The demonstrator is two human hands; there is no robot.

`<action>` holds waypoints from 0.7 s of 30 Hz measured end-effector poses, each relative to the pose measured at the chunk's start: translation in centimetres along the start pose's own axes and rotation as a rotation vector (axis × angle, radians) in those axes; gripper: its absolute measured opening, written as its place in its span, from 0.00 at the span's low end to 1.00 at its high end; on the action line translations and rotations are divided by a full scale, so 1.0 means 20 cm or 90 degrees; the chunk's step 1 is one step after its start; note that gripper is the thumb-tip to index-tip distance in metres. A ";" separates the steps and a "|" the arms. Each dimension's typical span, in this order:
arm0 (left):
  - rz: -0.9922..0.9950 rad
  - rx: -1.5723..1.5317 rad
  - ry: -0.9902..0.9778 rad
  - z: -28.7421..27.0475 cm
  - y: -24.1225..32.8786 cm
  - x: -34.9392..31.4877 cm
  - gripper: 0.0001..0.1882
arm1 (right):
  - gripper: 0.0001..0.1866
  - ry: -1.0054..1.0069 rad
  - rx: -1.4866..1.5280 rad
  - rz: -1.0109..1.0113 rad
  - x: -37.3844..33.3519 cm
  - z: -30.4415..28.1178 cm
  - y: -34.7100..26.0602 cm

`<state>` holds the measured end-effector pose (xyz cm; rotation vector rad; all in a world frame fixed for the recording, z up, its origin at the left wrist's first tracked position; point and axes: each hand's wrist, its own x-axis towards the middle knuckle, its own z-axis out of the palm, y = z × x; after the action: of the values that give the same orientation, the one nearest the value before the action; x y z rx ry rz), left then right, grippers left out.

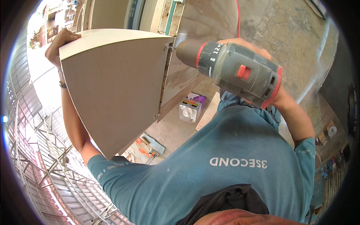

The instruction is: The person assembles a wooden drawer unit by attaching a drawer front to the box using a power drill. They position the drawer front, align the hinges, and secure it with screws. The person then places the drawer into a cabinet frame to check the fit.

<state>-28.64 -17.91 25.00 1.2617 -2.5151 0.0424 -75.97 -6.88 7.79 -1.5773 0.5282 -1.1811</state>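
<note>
Head view: right hand point(247, 43), fingers around one drill point(240, 73); left hand point(60, 43), fingers around the corner of one panel point(116, 82).

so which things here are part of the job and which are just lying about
Part of the job:
drill, held in the right grip
grey-faced panel, its far edge in the left grip

Lying about, it seems:
clear container
purple package
wooden board
orange-and-grey items, too small to name

Stained grey floor point(290, 35), seemingly corrugated roofing point(28, 148)
</note>
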 end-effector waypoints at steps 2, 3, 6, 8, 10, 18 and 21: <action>0.025 0.014 0.001 0.02 0.13 0.11 0.31 | 0.31 0.021 -0.008 -0.003 -0.01 0.00 -0.02; 0.039 0.030 0.003 0.03 0.23 0.16 0.32 | 0.31 0.026 -0.006 -0.001 -0.02 0.00 -0.02; 0.049 0.034 0.019 0.04 0.34 0.19 0.31 | 0.31 0.023 0.006 0.001 -0.04 -0.01 -0.04; 0.039 0.049 0.029 0.03 0.33 0.15 0.31 | 0.31 0.023 0.019 0.008 -0.05 -0.01 -0.04; 0.058 0.039 0.026 0.06 0.26 0.07 0.30 | 0.31 0.027 0.031 0.017 -0.07 0.04 0.00; 0.062 0.038 0.027 0.08 0.23 0.00 0.31 | 0.39 -0.041 -0.093 0.073 -0.17 0.03 0.09; 0.056 0.043 0.020 0.08 0.25 0.00 0.30 | 0.39 -0.081 -0.120 0.130 -0.19 -0.01 0.12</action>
<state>-33.00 -15.14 24.04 1.1647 -2.5609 0.1667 -77.23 -4.70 4.09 -1.7004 0.7145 -0.8911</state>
